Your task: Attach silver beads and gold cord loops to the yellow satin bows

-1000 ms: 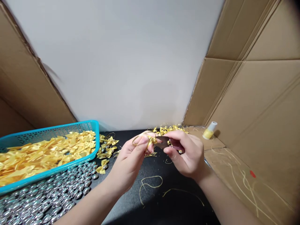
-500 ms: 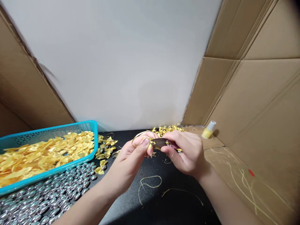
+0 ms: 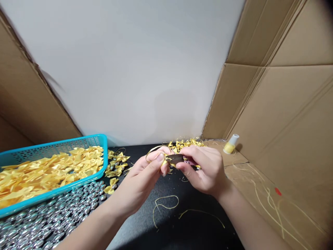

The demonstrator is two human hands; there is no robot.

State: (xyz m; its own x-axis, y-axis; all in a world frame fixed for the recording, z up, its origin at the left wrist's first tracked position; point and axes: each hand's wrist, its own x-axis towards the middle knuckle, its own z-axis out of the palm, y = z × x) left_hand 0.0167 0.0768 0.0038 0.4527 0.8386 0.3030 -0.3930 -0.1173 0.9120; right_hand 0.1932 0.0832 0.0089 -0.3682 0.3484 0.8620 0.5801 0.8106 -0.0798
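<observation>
Over the black work surface my two hands meet near the middle. My left hand [image 3: 147,170] is closed, thumb and fingers pinching a yellow ribbon bow [image 3: 164,162], mostly hidden by the fingertips. A loop of thin yellow cord [image 3: 147,155] arches above those fingers. My right hand [image 3: 205,168] is closed round a dark flat tool [image 3: 174,158] whose pointed end reaches the bow; its exact kind I cannot make out. Below the hands lie loose pieces of yellow cord [image 3: 166,207].
At left stands a turquoise basket [image 3: 105,152] of yellow bows, with many shiny silver oval beads [image 3: 57,211] before it. Bows with beads [image 3: 117,163] lie beside it, more bows [image 3: 186,143] behind my hands. A thread spool [image 3: 231,144] stands right, near cardboard walls [image 3: 291,114].
Both hands keep the same hold and appear very slightly further left, as does the whole scene. Bow and tool remain together.
</observation>
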